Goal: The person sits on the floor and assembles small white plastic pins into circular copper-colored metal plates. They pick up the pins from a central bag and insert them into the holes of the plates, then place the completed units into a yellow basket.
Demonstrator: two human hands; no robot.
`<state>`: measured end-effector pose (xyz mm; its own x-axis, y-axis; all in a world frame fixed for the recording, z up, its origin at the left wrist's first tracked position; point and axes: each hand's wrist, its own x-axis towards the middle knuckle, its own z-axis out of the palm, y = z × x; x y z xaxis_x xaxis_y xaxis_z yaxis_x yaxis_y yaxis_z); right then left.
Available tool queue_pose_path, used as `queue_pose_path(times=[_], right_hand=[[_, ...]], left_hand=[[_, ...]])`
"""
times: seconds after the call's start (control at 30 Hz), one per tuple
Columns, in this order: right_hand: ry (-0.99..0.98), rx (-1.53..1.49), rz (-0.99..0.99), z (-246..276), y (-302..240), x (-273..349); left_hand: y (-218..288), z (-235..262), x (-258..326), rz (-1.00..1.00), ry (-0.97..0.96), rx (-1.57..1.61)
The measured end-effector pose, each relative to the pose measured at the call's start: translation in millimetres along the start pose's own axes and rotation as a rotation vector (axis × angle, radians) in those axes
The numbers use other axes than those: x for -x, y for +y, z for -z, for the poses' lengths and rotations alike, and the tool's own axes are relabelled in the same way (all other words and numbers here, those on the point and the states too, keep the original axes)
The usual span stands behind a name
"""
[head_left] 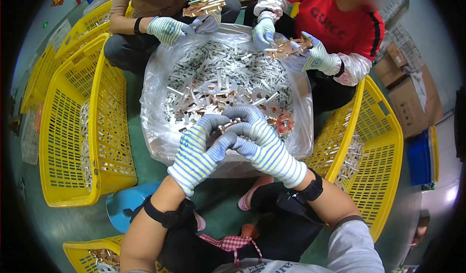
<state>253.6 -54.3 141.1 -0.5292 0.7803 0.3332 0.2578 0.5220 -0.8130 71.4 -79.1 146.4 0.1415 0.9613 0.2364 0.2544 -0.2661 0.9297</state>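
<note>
My left hand and my right hand, both in striped knit gloves with grey-blue palms, meet over the near side of a large bag-lined bin. The fingers of both are closed round a small copper-coloured metal part. Most of that part is hidden by the gloves. Just beyond my hands lies a heap of loose silvery and copper-coloured metal pieces, some with upright posts. A reddish-copper piece rests beside my right hand.
Two gloved co-workers sit across the bin, each holding a copper-coloured part. Yellow slotted baskets stand at left, and another yellow basket at right. A blue stool is by my left forearm. Cardboard boxes stack at far right.
</note>
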Motion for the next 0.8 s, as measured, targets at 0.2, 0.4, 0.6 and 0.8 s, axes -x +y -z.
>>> queue_pose_path(times=[0.2,0.4,0.6,0.8], right_hand=[[0.208,0.078,0.103,12,-15,-8],[0.094,-0.333,-0.214,10,-2,-2],[0.004,-0.462,-0.401,12,-2,-3],[-0.183,-0.522,-0.510,11,-6,-3]], left_hand=[[4,12,-8,0.387,-0.046,0.389],[-6,10,-8,0.405,-0.181,0.290],[-6,3,-5,0.160,-0.113,-0.028],[-4,7,-7,0.094,-0.157,-0.147]])
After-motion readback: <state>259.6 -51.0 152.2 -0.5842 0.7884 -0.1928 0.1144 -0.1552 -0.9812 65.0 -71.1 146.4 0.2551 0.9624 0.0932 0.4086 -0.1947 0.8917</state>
